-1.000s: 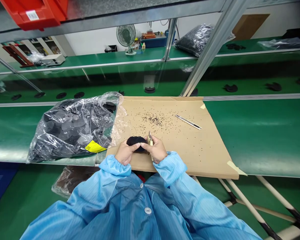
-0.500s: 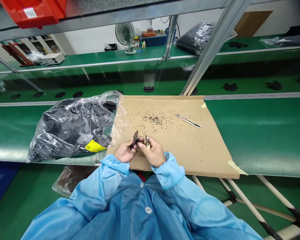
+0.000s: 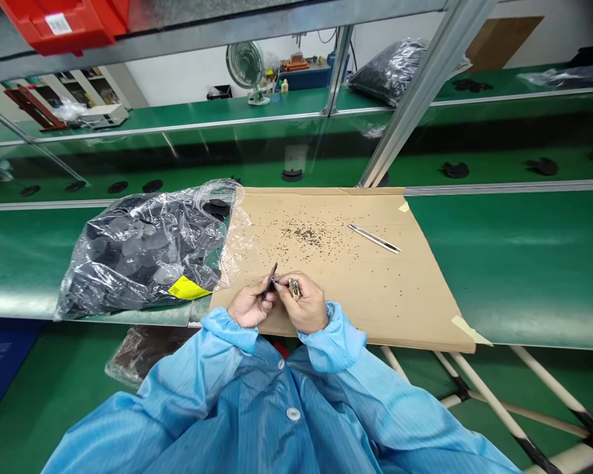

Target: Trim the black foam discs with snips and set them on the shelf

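Note:
My left hand (image 3: 248,305) grips a thin dark disc-like part (image 3: 270,282), tilted nearly on edge. Close beside it on the right, my right hand (image 3: 306,304) is closed round a small metal tool (image 3: 294,288) with a pale handle, its fingertips at the dark part. Both hands are over the near edge of a brown cardboard sheet (image 3: 356,303). Many tiny black bits (image 3: 309,235) lie scattered on the cardboard beyond the hands. A slim silver cutter knife (image 3: 374,238) rests on the sheet to their right.
A clear plastic bag (image 3: 143,253) of dark round parts stands left of the cardboard. Behind runs a green conveyor (image 3: 202,172) carrying dark parts. A slanted metal post (image 3: 415,99) rises behind the sheet, and a red bin (image 3: 69,23) is at upper left.
The dark part has turned more edge-on in my left hand. My right hand has rotated slightly, and the metal tool now lies lower and more tucked into its fingers.

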Demonstrator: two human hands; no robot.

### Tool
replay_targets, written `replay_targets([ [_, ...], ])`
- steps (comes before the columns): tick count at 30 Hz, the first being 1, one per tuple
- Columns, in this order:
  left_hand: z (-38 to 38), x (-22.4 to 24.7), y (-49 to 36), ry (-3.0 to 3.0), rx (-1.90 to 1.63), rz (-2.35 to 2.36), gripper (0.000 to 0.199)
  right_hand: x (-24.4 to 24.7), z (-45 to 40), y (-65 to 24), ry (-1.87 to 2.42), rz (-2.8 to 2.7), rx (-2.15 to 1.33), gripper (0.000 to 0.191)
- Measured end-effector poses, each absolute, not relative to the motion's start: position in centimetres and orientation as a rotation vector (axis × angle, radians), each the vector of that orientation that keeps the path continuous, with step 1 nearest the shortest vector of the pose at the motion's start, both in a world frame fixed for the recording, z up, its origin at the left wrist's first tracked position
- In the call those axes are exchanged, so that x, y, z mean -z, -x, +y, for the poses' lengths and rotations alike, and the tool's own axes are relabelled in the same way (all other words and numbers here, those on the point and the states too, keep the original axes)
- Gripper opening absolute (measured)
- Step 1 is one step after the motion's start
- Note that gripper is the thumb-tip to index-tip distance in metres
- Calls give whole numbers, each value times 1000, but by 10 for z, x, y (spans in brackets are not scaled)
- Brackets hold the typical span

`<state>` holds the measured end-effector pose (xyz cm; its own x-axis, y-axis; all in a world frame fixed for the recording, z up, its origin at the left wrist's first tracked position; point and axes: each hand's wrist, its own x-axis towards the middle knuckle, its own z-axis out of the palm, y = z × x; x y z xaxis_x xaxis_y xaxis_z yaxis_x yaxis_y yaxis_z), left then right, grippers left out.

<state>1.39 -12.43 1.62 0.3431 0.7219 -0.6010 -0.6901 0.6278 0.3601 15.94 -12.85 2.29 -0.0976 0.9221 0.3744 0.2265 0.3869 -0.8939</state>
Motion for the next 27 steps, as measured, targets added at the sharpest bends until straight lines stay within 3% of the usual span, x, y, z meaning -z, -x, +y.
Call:
replay_targets([
  [3,-121,-19,-15,-155,-989,861,12,-21,-122,-162,1068,-1536,-930,13],
  [10,-79,-49,9,-530,-1320,1088,55,5,-66,-188,1263,-1170,-750,25],
  [16,34,-75,89,-1277,-1514,1791,38,24,-56,-199,1289,-1125,-847,30],
  [21,131,-93,156,-1696,-941,2497,39,25,-54,-203,1293,-1179,-920,28],
  [27,206,-70,161,-1604,-671,2489,42,20,-52,-202,1335,-1099,-912,27],
])
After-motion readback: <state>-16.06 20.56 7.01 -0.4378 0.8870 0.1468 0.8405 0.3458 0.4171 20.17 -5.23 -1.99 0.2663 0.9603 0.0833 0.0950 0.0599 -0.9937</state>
